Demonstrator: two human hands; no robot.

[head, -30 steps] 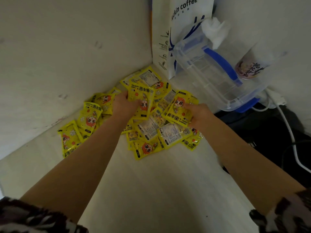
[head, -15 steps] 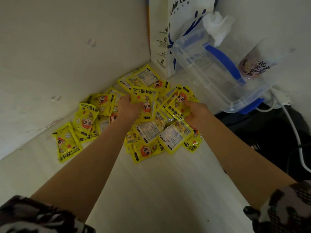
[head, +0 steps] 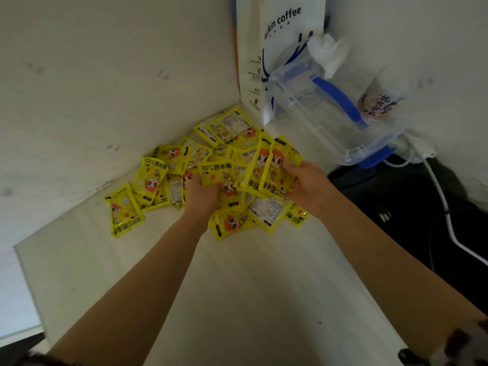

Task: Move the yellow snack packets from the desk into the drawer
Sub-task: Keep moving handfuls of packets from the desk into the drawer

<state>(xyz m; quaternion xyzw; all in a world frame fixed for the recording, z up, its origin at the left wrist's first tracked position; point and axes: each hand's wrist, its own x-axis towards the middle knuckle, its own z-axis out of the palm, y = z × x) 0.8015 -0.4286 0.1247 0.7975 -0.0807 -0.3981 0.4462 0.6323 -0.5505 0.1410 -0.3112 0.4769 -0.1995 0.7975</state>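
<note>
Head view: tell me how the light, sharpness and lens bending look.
Head view: dim, yellowish light with no glare; the black area at right is too dark to read; the packets print is soft, as is the cup; the wide lens bends the desk edges and tilts the paper bag; the left hand and right hand show clearly enough.

The yellow snack packets (head: 169, 180), each printed with a red-haired cartoon face, lie heaped and overlapping on my pale desk (head: 237, 299) against the wall corner. Some lie face up, others show white label backs.
</note>
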